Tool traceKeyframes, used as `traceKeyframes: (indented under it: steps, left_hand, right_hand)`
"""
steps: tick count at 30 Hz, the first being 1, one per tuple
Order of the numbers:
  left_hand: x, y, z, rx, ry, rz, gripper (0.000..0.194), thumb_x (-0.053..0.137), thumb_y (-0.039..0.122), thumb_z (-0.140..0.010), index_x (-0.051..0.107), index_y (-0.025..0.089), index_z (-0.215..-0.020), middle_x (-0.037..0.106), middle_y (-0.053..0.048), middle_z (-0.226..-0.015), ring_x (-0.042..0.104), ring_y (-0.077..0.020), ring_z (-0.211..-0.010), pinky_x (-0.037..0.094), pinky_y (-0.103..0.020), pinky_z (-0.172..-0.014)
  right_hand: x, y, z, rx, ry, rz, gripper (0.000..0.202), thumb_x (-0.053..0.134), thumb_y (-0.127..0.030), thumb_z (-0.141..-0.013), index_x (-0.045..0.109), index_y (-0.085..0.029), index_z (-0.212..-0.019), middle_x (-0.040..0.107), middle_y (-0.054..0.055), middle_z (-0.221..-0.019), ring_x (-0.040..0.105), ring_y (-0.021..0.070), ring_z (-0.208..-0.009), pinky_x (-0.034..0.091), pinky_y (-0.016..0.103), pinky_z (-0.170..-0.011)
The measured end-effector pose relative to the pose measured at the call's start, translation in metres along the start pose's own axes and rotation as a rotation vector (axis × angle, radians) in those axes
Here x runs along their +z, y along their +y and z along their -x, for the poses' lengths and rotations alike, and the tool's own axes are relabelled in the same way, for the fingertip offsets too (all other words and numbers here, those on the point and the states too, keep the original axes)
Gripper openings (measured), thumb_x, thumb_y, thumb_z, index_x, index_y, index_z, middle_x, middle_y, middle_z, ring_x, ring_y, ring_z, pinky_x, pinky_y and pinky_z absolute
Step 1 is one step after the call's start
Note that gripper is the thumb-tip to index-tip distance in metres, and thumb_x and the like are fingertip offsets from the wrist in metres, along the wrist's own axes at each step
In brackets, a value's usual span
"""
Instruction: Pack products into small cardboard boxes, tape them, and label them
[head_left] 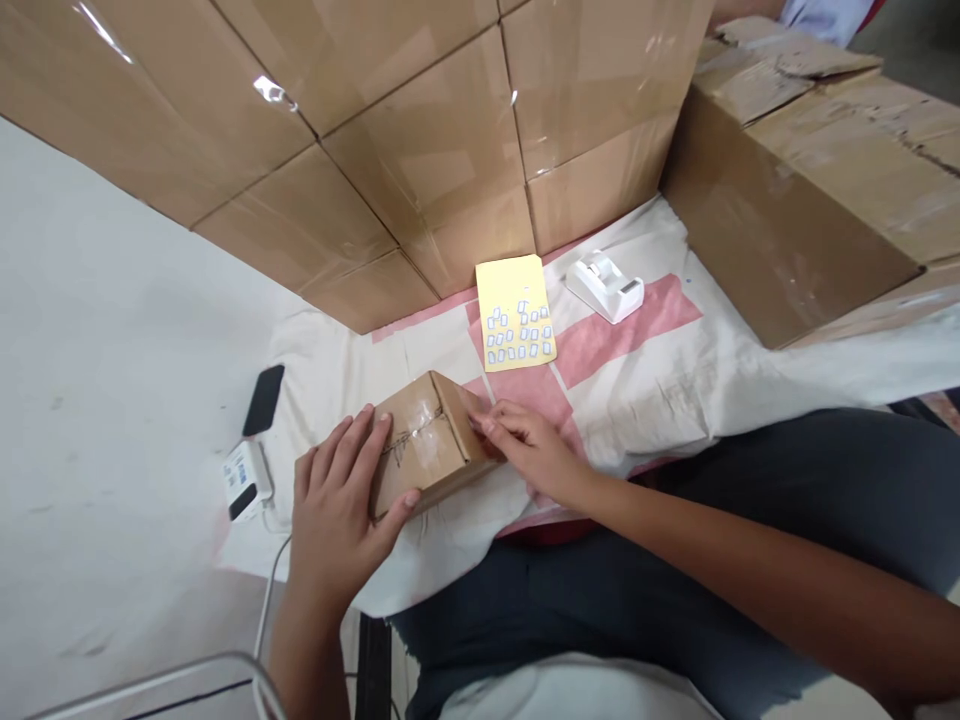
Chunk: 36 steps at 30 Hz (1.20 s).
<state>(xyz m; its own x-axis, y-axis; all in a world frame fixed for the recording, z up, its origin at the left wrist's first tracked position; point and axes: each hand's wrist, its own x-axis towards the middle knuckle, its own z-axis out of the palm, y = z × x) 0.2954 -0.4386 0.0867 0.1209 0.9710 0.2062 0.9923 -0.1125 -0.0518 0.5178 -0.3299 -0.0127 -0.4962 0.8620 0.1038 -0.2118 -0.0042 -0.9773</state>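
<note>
Tape [429, 437] already spans the top seam of our small cardboard box [444, 465], near centre on the cloth [637, 380]. Our hands are apart: left hand [337, 500] splayed on its left side, right hand [536, 455] bunched at its right end; whether that grips anything, or that end is sealed, we cannot tell.

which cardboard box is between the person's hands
The small box: the left hand rests on it, the right hand is at one end. The stacked boxes and the large box at right stand clear of both.
</note>
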Motion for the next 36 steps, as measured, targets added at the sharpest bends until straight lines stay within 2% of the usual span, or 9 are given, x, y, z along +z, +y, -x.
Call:
traceKeyframes:
  steps: [4, 8, 18, 23, 30, 36]
  left_hand:
    - [-0.001, -0.001, 0.000, -0.001, -0.006, 0.014, 0.069, 0.043, 0.055, -0.102, 0.028, 0.030, -0.164, 0.041, -0.012, -0.165, 0.041, -0.0359, -0.150, 0.032, -0.052, -0.117]
    - [0.000, -0.002, 0.001, 0.005, -0.012, 0.009, 0.070, 0.044, 0.055, -0.102, 0.027, 0.029, -0.165, 0.041, -0.012, -0.166, 0.041, -0.0362, -0.150, 0.030, -0.052, -0.118]
    - [0.000, -0.002, 0.000, -0.010, -0.022, 0.011, 0.070, 0.046, 0.055, -0.101, 0.028, 0.030, -0.165, 0.040, -0.011, -0.167, 0.040, -0.0359, -0.150, 0.030, -0.051, -0.119]
    - [0.001, -0.002, 0.002, -0.006, -0.012, 0.008, 0.070, 0.046, 0.055, -0.101, 0.028, 0.030, -0.165, 0.040, -0.011, -0.167, 0.039, -0.0355, -0.151, 0.030, -0.051, -0.119]
    - [0.000, -0.002, 0.001, -0.002, -0.015, 0.006, 0.070, 0.045, 0.054, -0.102, 0.027, 0.031, -0.165, 0.039, -0.011, -0.167, 0.038, -0.0345, -0.151, 0.030, -0.051, -0.118]
    - [0.001, -0.005, 0.002, 0.019, -0.007, 0.005, 0.069, 0.046, 0.053, -0.102, 0.029, 0.032, -0.165, 0.040, -0.011, -0.167, 0.039, -0.0346, -0.151, 0.032, -0.051, -0.117]
  right_hand:
    - [0.000, 0.004, -0.003, 0.037, 0.028, 0.051, 0.053, 0.049, -0.062, -0.102, 0.076, -0.018, -0.090, 0.056, 0.004, -0.089, 0.060, 0.0187, -0.087, 0.049, 0.036, -0.087]
    - [0.001, -0.001, 0.001, 0.034, -0.035, 0.009, 0.051, 0.047, -0.060, -0.104, 0.077, -0.019, -0.109, 0.060, 0.005, -0.096, 0.062, 0.0200, -0.097, 0.049, 0.035, -0.092]
    - [0.004, 0.004, 0.008, 0.035, 0.030, 0.071, 0.052, 0.047, -0.060, -0.104, 0.077, -0.019, -0.108, 0.056, 0.004, -0.091, 0.060, 0.0195, -0.090, 0.048, 0.036, -0.087]
    - [0.005, 0.001, 0.006, 0.020, 0.005, 0.069, 0.051, 0.047, -0.059, -0.104, 0.079, -0.020, -0.102, 0.055, 0.003, -0.088, 0.057, 0.0179, -0.085, 0.048, 0.035, -0.086]
    - [0.005, -0.003, 0.011, 0.012, 0.006, 0.046, 0.048, 0.051, -0.058, -0.103, 0.080, -0.020, -0.107, 0.058, 0.004, -0.090, 0.060, 0.0194, -0.089, 0.050, 0.038, -0.094]
    - [0.010, 0.002, 0.013, 0.010, 0.025, 0.047, 0.047, 0.052, -0.056, -0.103, 0.077, -0.022, -0.122, 0.063, 0.006, -0.098, 0.063, 0.0217, -0.097, 0.051, 0.039, -0.096]
